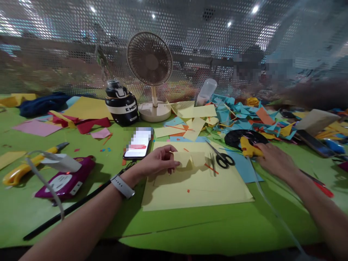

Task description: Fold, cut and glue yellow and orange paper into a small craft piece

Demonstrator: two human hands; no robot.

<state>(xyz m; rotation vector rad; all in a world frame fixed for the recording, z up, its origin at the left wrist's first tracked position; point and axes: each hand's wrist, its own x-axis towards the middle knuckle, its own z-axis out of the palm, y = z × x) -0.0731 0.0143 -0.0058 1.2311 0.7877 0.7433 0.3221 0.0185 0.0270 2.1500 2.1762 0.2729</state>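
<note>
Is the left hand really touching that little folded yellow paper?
Touching. The head view shows the left hand pinching the little folded yellow paper at its left end, with no gap between them.

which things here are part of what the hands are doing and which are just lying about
Likely part of it:
small yellow paper piece, pinched in the left hand
yellow glue gun, at the right hand
large yellow sheet, under the left hand
perhaps the scissors

Probably just lying about:
fan
black jug
phone
purple power strip
yellow-handled cutter

two hands (160,159) (274,159), one fan (150,61), one jug (121,108)
</note>
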